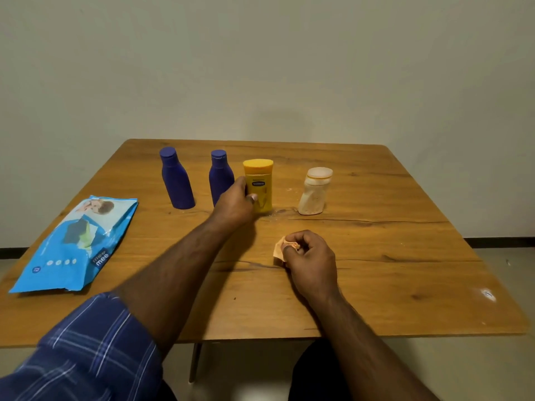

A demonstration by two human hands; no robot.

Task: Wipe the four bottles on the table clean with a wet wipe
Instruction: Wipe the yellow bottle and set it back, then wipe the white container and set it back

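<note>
We are looking down at a wooden table where four bottles are standing in a row toward the far side. From left to right we are seeing a blue bottle, a second blue bottle, a yellow bottle and a pale cream bottle that is leaning and looking dented. Our left hand is reaching forward and gripping the yellow bottle, the thumb lying across its front and the fingers curling round its left side, partly covering the second blue bottle behind. Our right hand is resting on the table nearer to us, its fingers curling round a crumpled wet wipe that is sticking out on the left of the fist. A blue pack of wipes is lying flat near the table's left edge.
</note>
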